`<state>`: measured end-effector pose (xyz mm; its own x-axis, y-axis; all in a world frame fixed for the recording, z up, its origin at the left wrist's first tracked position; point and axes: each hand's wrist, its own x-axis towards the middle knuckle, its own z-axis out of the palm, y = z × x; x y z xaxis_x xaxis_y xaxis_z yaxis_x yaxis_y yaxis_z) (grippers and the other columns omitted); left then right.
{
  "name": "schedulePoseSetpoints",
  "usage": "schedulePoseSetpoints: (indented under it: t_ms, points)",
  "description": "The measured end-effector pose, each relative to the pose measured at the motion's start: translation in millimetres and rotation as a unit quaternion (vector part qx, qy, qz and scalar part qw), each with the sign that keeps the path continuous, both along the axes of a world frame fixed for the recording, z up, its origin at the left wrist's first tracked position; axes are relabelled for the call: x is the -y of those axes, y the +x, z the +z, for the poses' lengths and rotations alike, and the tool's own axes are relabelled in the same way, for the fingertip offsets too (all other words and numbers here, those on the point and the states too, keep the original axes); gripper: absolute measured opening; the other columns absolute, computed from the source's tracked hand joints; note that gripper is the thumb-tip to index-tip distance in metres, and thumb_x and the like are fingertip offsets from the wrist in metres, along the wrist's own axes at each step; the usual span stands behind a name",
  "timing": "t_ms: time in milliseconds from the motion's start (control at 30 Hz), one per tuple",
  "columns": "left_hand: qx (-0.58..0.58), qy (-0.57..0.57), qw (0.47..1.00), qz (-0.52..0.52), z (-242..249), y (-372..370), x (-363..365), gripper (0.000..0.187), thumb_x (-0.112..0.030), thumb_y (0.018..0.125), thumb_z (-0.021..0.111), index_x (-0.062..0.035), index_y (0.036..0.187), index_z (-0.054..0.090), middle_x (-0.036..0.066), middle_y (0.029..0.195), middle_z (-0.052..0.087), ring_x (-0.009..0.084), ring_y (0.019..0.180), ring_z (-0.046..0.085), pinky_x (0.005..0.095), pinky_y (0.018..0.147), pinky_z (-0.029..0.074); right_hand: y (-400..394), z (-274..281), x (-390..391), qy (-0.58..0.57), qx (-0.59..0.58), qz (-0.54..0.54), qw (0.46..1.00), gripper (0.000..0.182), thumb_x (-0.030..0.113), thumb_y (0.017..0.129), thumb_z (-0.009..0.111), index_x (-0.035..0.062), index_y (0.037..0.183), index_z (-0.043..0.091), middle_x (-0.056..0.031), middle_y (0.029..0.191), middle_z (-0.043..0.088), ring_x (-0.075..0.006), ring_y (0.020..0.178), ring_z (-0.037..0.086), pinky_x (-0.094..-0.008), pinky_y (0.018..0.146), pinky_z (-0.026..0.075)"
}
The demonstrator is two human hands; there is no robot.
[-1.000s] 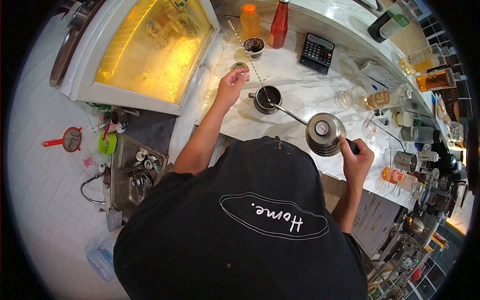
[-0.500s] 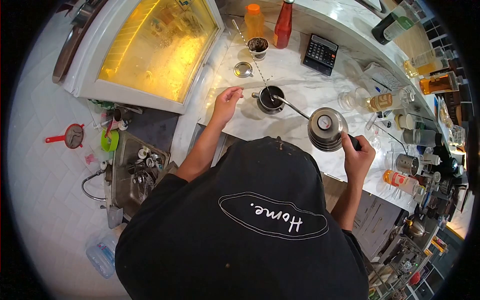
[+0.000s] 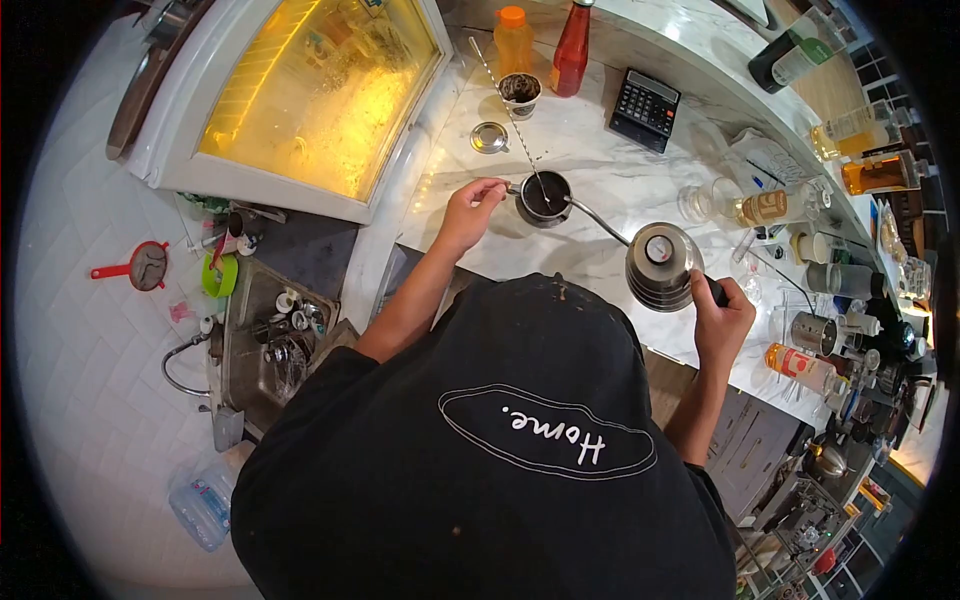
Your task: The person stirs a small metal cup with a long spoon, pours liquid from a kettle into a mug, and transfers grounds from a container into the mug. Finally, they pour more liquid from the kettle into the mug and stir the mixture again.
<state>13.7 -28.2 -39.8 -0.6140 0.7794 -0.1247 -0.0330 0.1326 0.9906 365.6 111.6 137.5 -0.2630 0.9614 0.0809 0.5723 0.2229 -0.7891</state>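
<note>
A dark metal mug (image 3: 545, 216) stands on the marble counter with dark contents inside. A long twisted bar spoon (image 3: 497, 88) leans in it, its handle rising toward the back left. At the mug's left side, my left hand (image 3: 471, 217) pinches its small handle with the fingertips. My right hand (image 3: 721, 318) is closed around the black handle of a steel gooseneck kettle (image 3: 660, 270), which has a round dial on its lid. The kettle's spout tip is at the mug's right rim; whether water flows cannot be made out.
Behind the mug are a small metal lid (image 3: 489, 138), a cup of dark grounds (image 3: 519, 94), an orange bottle (image 3: 514, 45), a red bottle (image 3: 571, 52) and a calculator (image 3: 645, 110). A lit display case (image 3: 300, 190) borders the left; glassware and bottles line the right.
My left hand has moved right and its fingertips have come to the mug's handle. The kettle has shifted slightly right and down, its spout drawing back from mid-mug to the right rim.
</note>
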Motion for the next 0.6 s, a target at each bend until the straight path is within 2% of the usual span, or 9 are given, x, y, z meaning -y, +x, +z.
schedulePoseSetpoints:
  t_ms: [600]
  points:
    - [-0.046,0.001,0.999,-0.008,13.2,4.7,0.0,0.025,-0.023,0.101,0.068,-0.0037,0.116,0.074,0.002,0.103,0.074,0.0107,0.093,0.064,0.0288,0.088,0.051,-0.5,-0.3,0.7,-0.016,0.017,0.021,1.0,0.034,0.021,0.086,0.082,-0.0046,0.071,0.066,0.0032,0.055,0.05,-0.0049,0.055,0.041,-0.0265,0.049,0.032]
